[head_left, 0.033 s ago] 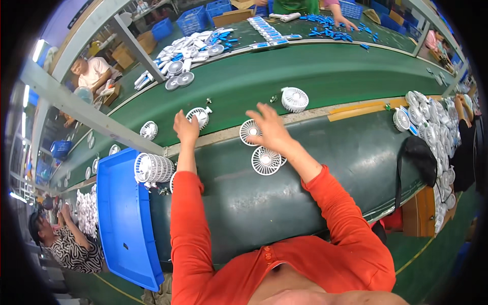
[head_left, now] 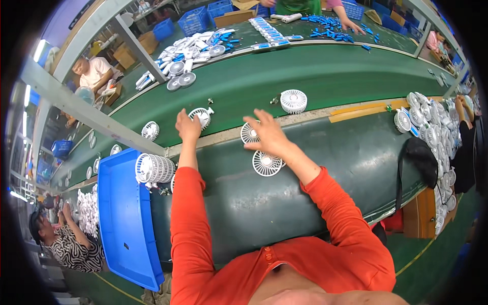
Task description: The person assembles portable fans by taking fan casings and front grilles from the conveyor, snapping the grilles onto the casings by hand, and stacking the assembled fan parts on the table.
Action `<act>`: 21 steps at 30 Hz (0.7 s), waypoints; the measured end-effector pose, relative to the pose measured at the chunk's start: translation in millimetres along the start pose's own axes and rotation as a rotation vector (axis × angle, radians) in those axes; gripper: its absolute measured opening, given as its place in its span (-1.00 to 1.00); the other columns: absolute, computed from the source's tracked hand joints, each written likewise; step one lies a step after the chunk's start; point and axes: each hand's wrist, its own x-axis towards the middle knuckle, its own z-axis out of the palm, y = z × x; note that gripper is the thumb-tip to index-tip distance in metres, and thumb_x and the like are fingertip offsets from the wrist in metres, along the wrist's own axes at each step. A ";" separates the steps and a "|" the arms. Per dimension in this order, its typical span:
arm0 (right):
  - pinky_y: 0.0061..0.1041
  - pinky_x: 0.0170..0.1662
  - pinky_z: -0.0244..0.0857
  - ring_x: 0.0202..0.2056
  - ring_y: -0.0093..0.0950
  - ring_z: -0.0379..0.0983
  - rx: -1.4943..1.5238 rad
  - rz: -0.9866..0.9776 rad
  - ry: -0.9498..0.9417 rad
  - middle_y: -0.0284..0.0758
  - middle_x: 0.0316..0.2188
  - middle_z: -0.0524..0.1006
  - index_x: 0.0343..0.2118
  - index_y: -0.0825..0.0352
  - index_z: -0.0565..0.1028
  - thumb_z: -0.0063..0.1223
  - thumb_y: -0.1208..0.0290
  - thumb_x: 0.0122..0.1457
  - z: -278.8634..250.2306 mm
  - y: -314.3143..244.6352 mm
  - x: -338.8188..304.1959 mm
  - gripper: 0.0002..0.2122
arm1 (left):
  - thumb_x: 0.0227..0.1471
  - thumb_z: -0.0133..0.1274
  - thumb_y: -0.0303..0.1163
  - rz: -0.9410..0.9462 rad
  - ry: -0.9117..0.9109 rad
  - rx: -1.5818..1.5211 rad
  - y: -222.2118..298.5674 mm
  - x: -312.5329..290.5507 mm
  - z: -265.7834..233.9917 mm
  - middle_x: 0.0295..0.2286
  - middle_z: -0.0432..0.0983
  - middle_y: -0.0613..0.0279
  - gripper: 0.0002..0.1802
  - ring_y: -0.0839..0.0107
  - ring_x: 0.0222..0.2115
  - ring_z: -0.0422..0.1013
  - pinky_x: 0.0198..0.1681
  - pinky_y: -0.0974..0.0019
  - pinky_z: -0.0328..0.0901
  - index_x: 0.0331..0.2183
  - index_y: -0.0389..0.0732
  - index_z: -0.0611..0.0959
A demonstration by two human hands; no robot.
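Observation:
My left hand (head_left: 189,127) is at the near edge of the green belt, its thumb and fingers around the left edge of a round white fan head (head_left: 202,119). Spread fingers show on my right hand (head_left: 269,136), which reaches over a white slotted fan grille (head_left: 248,133) at the bench's far edge. A second grille (head_left: 267,163) lies just below it, overlapping another one. Beyond my right hand, a thick white fan head (head_left: 293,102) rests on the belt. Small metallic parts (head_left: 210,101) lie near both fan heads on the belt.
A blue tray (head_left: 122,218) stands left of the dark bench (head_left: 244,203), beside stacked white fan housings (head_left: 154,168). A grey frame post (head_left: 101,114) slants across the left. Fans are piled at the right (head_left: 432,132), near a black bag (head_left: 420,160). Co-workers sit around the belt.
My right hand has come down slightly toward the grille. The thick fan head beyond it has tipped flatter and shifted a little left. My left hand has hardly moved.

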 end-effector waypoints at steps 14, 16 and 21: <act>-0.23 0.10 0.13 0.04 -0.16 0.16 0.124 -0.033 0.222 -0.16 0.03 0.27 0.06 0.21 0.35 0.34 0.28 -0.21 -12.1 -8.4 8.2 -0.33 | 0.09 -0.02 -0.26 0.043 -0.026 -0.308 51.5 -37.6 17.1 -0.43 0.54 -0.11 -0.72 -0.03 -0.36 0.48 -0.27 0.06 0.33 -0.28 -0.30 0.48; -0.22 0.10 0.13 0.04 -0.15 0.15 0.168 -0.087 0.256 -0.16 0.03 0.26 0.06 0.22 0.35 0.35 0.29 -0.22 -15.9 -26.5 14.0 -0.32 | 0.10 0.02 -0.25 -0.029 -0.043 -0.728 58.9 -60.8 14.0 -0.41 0.55 0.06 -0.69 0.30 -0.39 0.48 -0.28 0.28 0.34 -0.24 -0.32 0.48; -0.15 0.08 0.12 0.02 -0.08 0.14 0.109 -0.216 0.231 -0.14 0.04 0.23 0.06 0.18 0.36 0.36 0.24 -0.25 -4.4 -34.9 5.4 -0.30 | 0.22 -0.24 0.04 -0.512 -0.396 -1.774 91.9 -120.6 -1.5 -0.11 0.44 0.16 -0.46 0.33 -0.09 0.39 -0.04 0.22 0.30 -0.04 -0.23 0.44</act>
